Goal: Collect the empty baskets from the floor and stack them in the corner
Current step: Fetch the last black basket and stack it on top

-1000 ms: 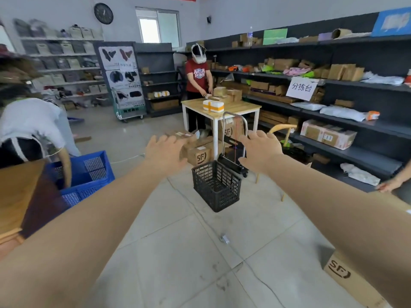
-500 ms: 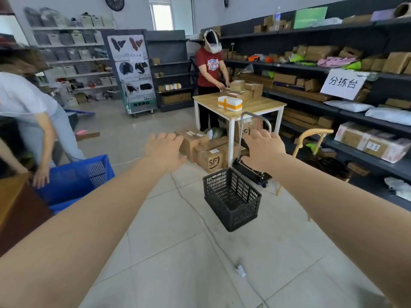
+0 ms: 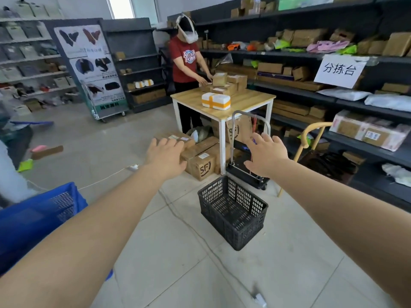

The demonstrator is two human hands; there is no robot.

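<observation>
An empty black mesh basket (image 3: 233, 211) stands on the tiled floor ahead, between my outstretched arms. My left hand (image 3: 165, 156) hovers in the air to its upper left with fingers spread and holds nothing. My right hand (image 3: 268, 154) is raised above the basket's far right side, fingers relaxed and apart from it. A blue mesh basket (image 3: 37, 215) sits at the left edge, partly hidden by my left forearm.
A wooden table (image 3: 246, 101) with parcels stands behind the basket, a person in a red shirt working at it. Cardboard boxes (image 3: 200, 162) and a folding hand cart (image 3: 246, 172) sit at its foot. Dark shelves (image 3: 311, 90) line the right wall. A cable (image 3: 106, 177) crosses the floor.
The view has closed in on the black basket, which now appears larger and lower. Both hands stay raised and empty. The person at the left has mostly left the view.
</observation>
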